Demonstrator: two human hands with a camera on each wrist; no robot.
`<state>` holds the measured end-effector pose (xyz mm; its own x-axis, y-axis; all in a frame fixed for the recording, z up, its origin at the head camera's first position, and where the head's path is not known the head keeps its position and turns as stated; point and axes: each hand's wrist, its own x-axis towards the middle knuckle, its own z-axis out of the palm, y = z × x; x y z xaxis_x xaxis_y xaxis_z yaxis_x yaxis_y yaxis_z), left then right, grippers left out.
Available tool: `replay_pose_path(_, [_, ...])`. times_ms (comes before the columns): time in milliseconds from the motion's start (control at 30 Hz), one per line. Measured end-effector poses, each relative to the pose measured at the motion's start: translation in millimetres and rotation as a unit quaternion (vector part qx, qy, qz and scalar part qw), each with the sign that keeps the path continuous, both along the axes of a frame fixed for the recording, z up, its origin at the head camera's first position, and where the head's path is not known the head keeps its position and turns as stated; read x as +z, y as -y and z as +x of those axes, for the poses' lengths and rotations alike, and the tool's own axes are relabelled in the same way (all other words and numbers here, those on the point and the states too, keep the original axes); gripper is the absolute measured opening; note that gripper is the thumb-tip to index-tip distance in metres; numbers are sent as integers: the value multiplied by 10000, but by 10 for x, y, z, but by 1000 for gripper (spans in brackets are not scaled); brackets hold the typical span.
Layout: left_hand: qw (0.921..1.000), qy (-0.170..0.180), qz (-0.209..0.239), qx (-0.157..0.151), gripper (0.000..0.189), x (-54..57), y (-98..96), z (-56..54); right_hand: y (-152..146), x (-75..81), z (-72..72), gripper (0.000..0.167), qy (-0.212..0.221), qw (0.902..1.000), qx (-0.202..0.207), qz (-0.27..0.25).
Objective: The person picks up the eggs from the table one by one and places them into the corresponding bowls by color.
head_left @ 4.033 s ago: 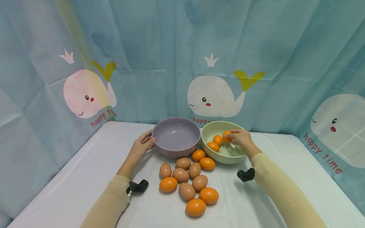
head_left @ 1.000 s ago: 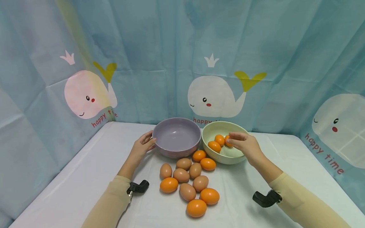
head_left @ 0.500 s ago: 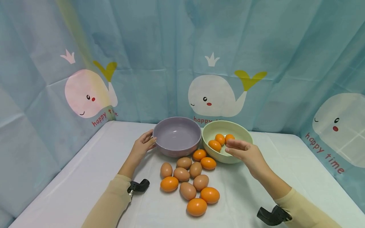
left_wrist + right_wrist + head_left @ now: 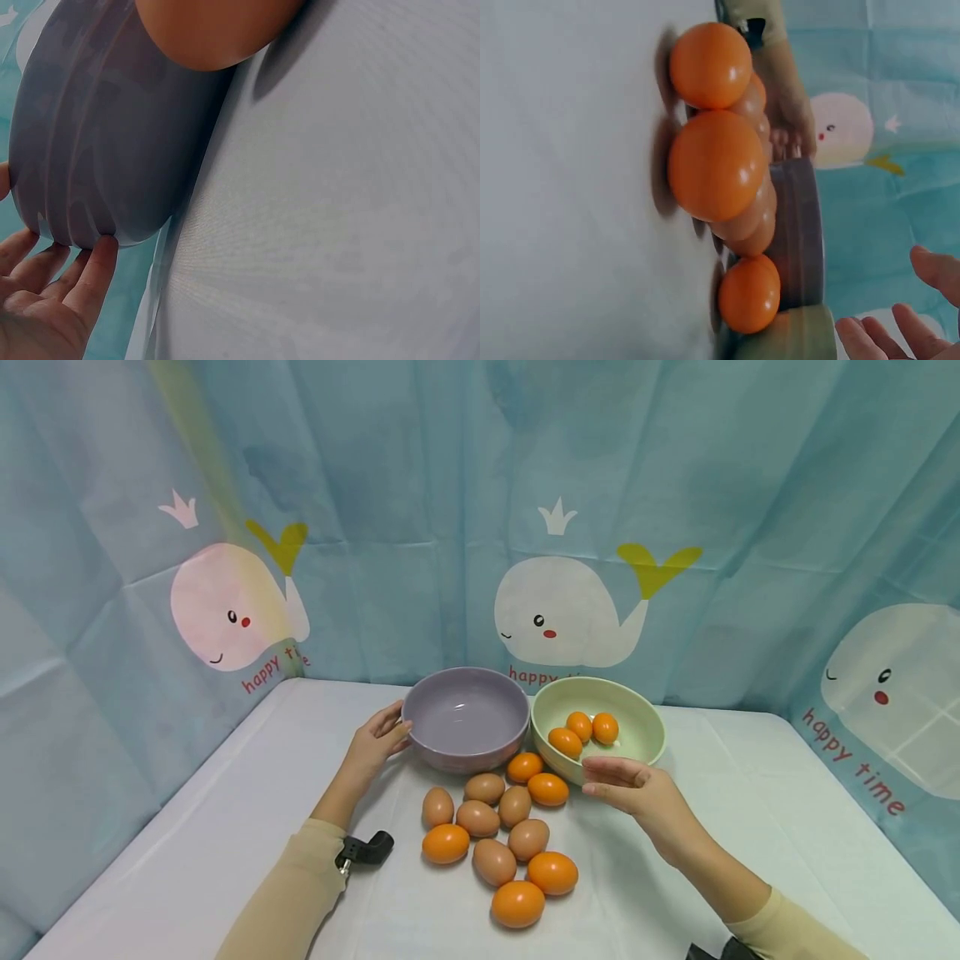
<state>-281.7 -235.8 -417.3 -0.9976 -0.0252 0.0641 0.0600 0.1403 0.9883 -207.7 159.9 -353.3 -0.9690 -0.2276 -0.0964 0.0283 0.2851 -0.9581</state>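
Observation:
My left hand [image 4: 372, 743] touches the left side of a purple bowl [image 4: 465, 756]. In the left wrist view its fairly straight fingertips [image 4: 105, 244] rest on the outer wall, the thumb by the rim. My right hand [image 4: 648, 797] holds nothing and hovers in front of a light green bowl [image 4: 641, 727], fingers spread apart from the thumb. Inside that bowl lie 3 orange eggs [image 4: 579, 727]. Several brown eggs [image 4: 477, 819] and orange eggs [image 4: 517, 904] lie on the table before the bowls. The orange egg [image 4: 548, 790] at the green bowl's foot is nearest the right hand.
A white cloth [image 4: 247, 793] covers the table. Behind it hangs a blue curtain [image 4: 390, 602] with whale prints. The two bowls stand side by side near the back edge, their rims close together. The purple bowl's inside shows only glossy reflections.
The right hand has let go of an orange egg in the green bowl, then drawn back over the rim toward the front. The left hand stays at the purple bowl.

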Motion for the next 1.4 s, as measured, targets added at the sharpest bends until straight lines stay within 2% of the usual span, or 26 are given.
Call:
replay_pose_path(500, [10000, 42, 12, 11, 61, -6, 7, 0, 40, -161, 162, 58, 286, 9993, 238, -44])
replay_pose_path(1400, [10000, 24, -86, 4, 62, 0, 1, 11, 72, -407, 301, 55, 591, 9953, 756, 110])
